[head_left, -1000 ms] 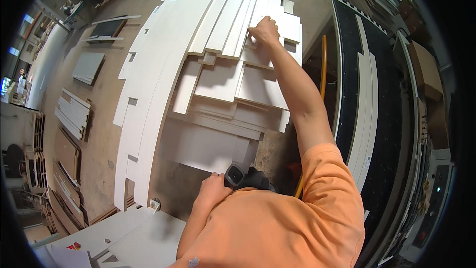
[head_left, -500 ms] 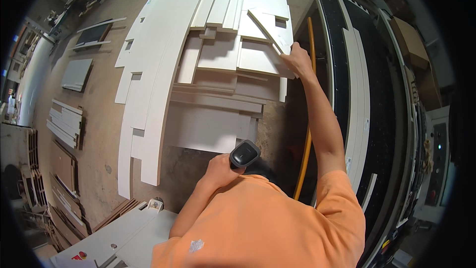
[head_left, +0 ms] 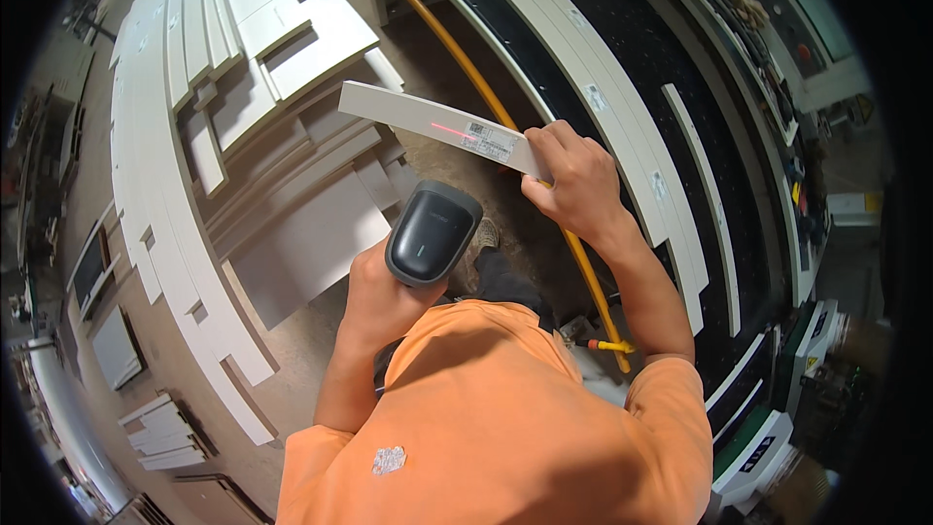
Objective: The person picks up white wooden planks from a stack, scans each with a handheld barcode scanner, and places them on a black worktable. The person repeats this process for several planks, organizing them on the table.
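Observation:
My left hand (head_left: 379,297) is wrapped round the handle of a black barcode scanner (head_left: 433,233), held in front of my chest. A red light line from it falls on a narrow white board (head_left: 408,114), beside a printed label (head_left: 489,140). My right hand (head_left: 578,175) grips that board by its right end, thumb below and fingers over the top. The board is lifted off the stack and angled across, its free end pointing left. A gap lies between scanner and board.
Stacked white panels (head_left: 321,34) fill the left side. On the right, a black conveyor bed (head_left: 622,29) carries long white strips (head_left: 637,122), with an orange-yellow rail (head_left: 457,49) along its near side. Further panels (head_left: 165,437) lie on the floor at lower left.
My right hand has lifted the narrow board off the stack and brought it nearer. The scanner has risen toward it, and its red line now shows. My view has turned right.

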`<action>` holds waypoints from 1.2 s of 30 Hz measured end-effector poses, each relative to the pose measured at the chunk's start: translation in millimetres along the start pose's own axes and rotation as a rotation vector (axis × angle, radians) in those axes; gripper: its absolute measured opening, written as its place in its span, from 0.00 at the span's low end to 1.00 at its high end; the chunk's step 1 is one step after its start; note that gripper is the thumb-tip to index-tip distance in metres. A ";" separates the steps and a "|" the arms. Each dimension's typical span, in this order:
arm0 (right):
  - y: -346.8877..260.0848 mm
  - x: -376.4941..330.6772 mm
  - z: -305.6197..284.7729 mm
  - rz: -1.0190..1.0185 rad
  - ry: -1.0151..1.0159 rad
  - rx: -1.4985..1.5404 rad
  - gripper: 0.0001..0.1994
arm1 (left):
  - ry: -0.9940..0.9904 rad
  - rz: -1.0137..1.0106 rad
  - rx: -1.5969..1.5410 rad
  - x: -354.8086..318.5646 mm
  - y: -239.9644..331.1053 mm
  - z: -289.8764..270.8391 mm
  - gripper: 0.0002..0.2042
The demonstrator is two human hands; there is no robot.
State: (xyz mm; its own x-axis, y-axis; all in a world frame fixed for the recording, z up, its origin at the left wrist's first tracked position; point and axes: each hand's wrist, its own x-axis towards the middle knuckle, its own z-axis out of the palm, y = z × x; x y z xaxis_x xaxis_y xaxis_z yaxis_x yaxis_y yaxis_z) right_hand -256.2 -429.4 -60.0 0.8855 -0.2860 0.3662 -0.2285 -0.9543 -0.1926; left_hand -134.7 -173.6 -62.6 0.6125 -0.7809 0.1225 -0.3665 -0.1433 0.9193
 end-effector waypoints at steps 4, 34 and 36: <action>-0.3 -29.6 -21.0 0.055 0.052 -0.038 0.21 | -0.113 -0.020 -0.038 3.4 20.7 12.8 0.09; 73.7 -115.5 -44.7 0.305 0.149 0.350 0.34 | 0.369 -0.133 -0.473 108.3 15.8 209.3 0.14; 77.1 -123.3 -48.7 0.321 0.106 0.383 0.37 | 0.325 -0.106 -0.473 115.3 18.9 222.2 0.15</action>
State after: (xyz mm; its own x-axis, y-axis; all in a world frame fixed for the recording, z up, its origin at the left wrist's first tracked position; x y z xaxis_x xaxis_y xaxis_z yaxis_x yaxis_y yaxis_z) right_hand -402.7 -471.9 -75.6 0.7444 -0.5859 0.3204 -0.3000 -0.7221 -0.6234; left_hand -226.5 -401.4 -114.2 0.8398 -0.5394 0.0608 0.0154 0.1356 0.9906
